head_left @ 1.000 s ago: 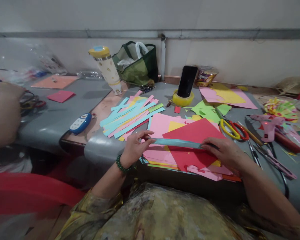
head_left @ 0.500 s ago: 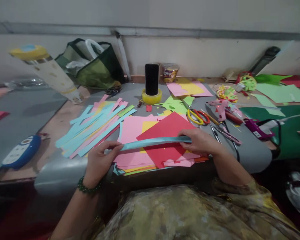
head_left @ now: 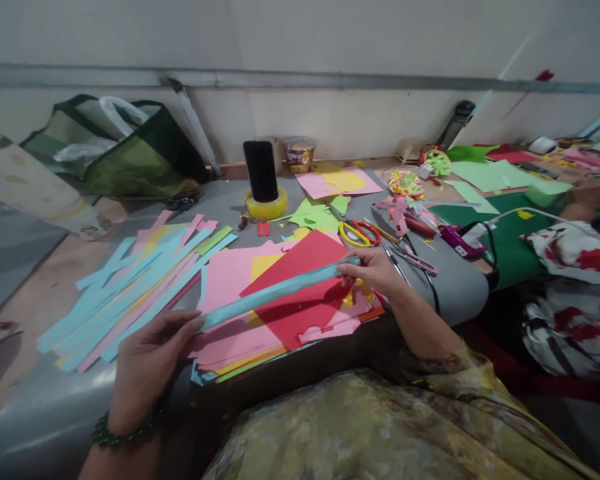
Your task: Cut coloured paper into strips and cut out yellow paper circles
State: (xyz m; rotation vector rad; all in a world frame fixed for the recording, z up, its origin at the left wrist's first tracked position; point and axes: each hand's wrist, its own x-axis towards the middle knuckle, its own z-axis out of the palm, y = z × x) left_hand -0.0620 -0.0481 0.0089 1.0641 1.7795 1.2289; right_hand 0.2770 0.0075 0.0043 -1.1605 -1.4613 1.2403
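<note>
A light-blue paper strip [head_left: 275, 291] is stretched between my two hands, its right end higher than its left. My left hand [head_left: 153, 357], with a green bead bracelet at the wrist, pinches the left end between thumb and fingers. At the other end, the fingers of my right hand [head_left: 375, 270] are closed on the strip. Beneath it lie a red paper sheet [head_left: 305, 257] and a stack of pink paper [head_left: 230, 277] with other colours under it. Many cut paper strips [head_left: 145, 287], mostly blue and pink, are spread to the left.
Scissors [head_left: 354, 235] and a pink glue gun [head_left: 397, 212] lie right of the stack. Behind it, a phone [head_left: 261, 170] stands in a tape roll [head_left: 267, 207]. A green bag [head_left: 130, 157] sits back left. Another person's hand [head_left: 583, 197] is at far right.
The view has swung to the right, bringing another person's hand and clothing into sight. The strip, still held at both ends, now slants more, with its left end lower.
</note>
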